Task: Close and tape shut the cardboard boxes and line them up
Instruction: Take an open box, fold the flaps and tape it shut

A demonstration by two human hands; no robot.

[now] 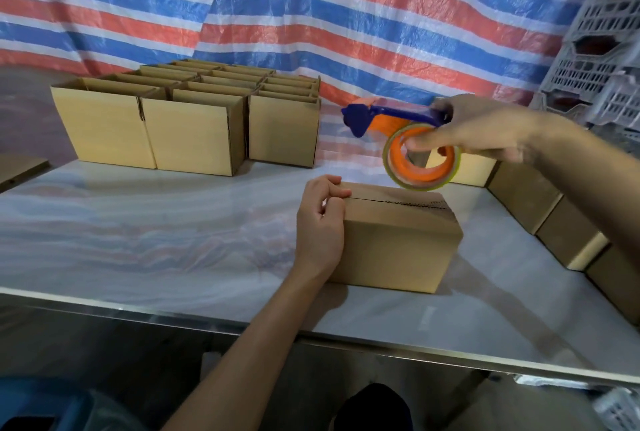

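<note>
A closed cardboard box lies in the middle of the table, its top flaps meeting in a seam. My left hand grips its left end, thumb on the top edge. Just above the box's far right corner my right hand holds a tape dispenser with a blue frame and an orange roll of clear tape, fingers curled through the roll's core. Several open boxes stand in rows at the back left. A line of closed boxes runs along the right side.
The table has a glossy pale top with a metal front edge. A striped red, blue and white tarp hangs behind it. Grey plastic crates are stacked at the far right. A flat cardboard piece lies at the left edge.
</note>
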